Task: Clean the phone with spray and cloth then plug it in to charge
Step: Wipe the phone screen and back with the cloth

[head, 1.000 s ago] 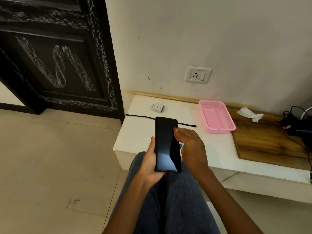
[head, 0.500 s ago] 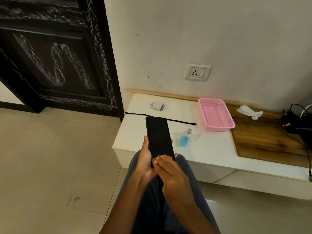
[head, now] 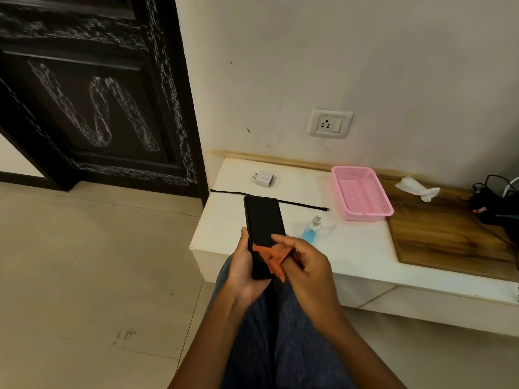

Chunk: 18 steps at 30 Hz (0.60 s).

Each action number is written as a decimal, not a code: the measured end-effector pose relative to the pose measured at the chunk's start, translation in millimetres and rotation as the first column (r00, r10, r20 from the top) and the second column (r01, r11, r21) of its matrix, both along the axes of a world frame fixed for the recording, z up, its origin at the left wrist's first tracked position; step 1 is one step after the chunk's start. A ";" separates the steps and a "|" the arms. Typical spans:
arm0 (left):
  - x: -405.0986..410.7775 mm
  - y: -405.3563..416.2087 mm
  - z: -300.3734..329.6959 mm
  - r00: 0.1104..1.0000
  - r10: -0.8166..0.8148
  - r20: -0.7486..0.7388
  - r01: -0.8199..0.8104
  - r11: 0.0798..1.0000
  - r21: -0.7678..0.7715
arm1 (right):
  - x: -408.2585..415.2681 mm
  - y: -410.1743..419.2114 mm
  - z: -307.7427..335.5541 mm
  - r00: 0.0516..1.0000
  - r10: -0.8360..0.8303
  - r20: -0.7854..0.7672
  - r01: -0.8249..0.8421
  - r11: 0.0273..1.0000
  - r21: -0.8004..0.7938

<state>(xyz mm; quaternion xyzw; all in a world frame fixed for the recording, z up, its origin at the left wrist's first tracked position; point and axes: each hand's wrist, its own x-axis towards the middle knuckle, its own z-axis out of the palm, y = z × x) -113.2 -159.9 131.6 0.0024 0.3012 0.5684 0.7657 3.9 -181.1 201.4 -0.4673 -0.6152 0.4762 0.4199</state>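
From the head view, the left hand (head: 247,272) is gripping the lower part of a black phone (head: 264,223), fingers wrapped around its left edge, and is holding it screen-up above the person's lap, with its top end reaching over the near edge of a white ledge (head: 365,248). The right hand (head: 304,262) is pinching an orange cloth (head: 271,258) in curled fingers and is pressing it against the lower half of the dark screen.

On the ledge, a small spray bottle (head: 312,230) with blue liquid is lying just right of the phone, its nozzle pointing away. Beyond the phone, a black cable (head: 300,204) is stretching left to right, partly hidden behind the phone's top. A white charger adapter (head: 263,178) is lying farther back; it is carrying a small dark mark that is too small to read. A pink basket (head: 362,211) is sitting to the right of the cable's end, at the edge of a wooden board (head: 443,240). A crumpled white tissue (head: 418,188) is lying on the far part of the board, and a tangle of black cords (head: 497,200) is crowding the far right.

A wall socket (head: 330,124) with a switch is sitting on the wall above the ledge. A dark carved door (head: 92,102) is filling the left, with open tiled floor (head: 84,262) spreading below it, left of the person's legs.
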 end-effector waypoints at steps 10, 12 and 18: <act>1.4 -1.7 -2.2 0.999 0.016 -0.028 -0.018 0.998 -0.065 | 10.1 21.8 11.1 0.980 -0.078 -0.182 0.021 0.955 -0.296; 2.0 -1.5 -3.2 0.999 0.016 -0.034 -0.018 0.998 -0.056 | 9.7 24.1 11.7 0.980 -0.088 -0.178 0.031 0.954 -0.297; 4.2 -2.8 -3.6 0.999 0.021 -0.030 -0.022 1.000 -0.014 | 6.8 28.7 13.4 0.983 -0.082 -0.162 0.022 0.941 -0.338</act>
